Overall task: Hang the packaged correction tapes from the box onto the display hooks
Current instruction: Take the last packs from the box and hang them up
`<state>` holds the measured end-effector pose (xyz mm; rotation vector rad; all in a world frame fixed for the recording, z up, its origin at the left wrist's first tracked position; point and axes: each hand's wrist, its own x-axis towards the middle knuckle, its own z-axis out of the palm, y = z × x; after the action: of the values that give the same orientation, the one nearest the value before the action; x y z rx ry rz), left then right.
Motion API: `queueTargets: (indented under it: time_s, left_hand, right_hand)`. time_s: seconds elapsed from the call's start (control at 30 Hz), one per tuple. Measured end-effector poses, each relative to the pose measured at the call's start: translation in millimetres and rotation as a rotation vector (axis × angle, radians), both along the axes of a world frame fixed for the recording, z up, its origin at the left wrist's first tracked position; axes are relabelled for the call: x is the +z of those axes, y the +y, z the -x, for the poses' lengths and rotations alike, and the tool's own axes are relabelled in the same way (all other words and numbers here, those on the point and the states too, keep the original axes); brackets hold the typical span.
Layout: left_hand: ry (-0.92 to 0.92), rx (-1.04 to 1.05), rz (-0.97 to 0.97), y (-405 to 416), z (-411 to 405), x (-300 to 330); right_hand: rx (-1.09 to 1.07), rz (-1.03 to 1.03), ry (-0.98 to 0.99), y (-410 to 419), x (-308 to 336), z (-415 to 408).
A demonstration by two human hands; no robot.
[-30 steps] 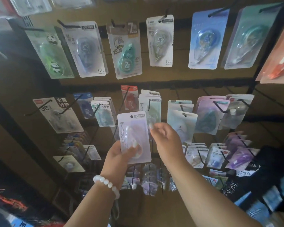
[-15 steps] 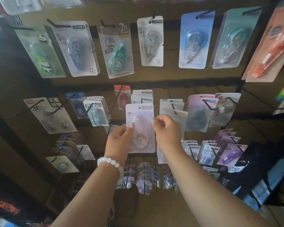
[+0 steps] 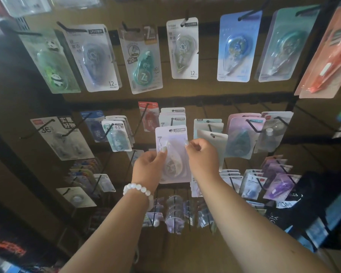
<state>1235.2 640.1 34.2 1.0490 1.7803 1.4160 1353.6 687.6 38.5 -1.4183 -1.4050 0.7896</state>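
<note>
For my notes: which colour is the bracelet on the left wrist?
White beads; the bracelet shows best in the head view.

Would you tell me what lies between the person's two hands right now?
In the head view, the pale packaged correction tape spans the gap, pinched by the left hand and the right hand at its side edges.

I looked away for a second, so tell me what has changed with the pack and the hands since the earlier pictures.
The pale correction tape pack has gone up and to the right, toward the matching packs on the hook. The left hand moved from the pack's lower edge to its left side. The right hand now pinches the right side. The other hanging packs look unchanged.
</note>
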Motion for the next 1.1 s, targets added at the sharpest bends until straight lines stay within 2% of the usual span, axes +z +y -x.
queueTargets:
  time_s: [0.3, 0.43, 0.63, 1.1]
  left_hand:
    - [0.187, 0.110, 0.058, 38, 4, -3]
    - [0.241, 0.140, 0.082, 55, 4, -3]
    - [0.223, 0.115, 0.128, 71, 3, -5]
    - [0.165, 0.060, 0.131, 67, -2, -5]
  right_hand:
    - [-0.179, 0.024, -0.160, 16, 6, 17]
    - [-0.107, 0.050, -0.124, 21, 2, 24]
    - [0.043, 0.123, -0.073, 27, 2, 23]
    - [0.149, 0.126, -0.086, 9, -1, 17]
